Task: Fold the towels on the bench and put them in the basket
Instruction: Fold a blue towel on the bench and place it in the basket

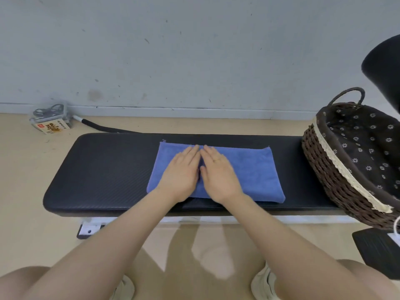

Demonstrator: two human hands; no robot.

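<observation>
The towel (255, 169) is a blue terry cloth, folded into a long rectangle and lying flat on the black padded tabletop (104, 169). Its surface is smooth with a fine nap; the far edge is straight, with a small loose thread at each far corner. The near right corner is rounded by the fold and sits close to the tabletop's front edge.

Both hands rest palm down on the middle of the towel, side by side. The left hand (181, 174) has straight fingers held together, pointing away from the person. The right hand (218, 172) lies the same way, fingers straight and flat, with a ring on one finger. The index fingers nearly touch at the tips. Neither hand grips anything; both press flat on the cloth.

To the right of the right hand, well apart from it, a dark wicker basket (324, 169) stands on the tabletop's end. It has a brown floral fabric lining, a pale lace trim along the rim, and a looped handle at its far side.
</observation>
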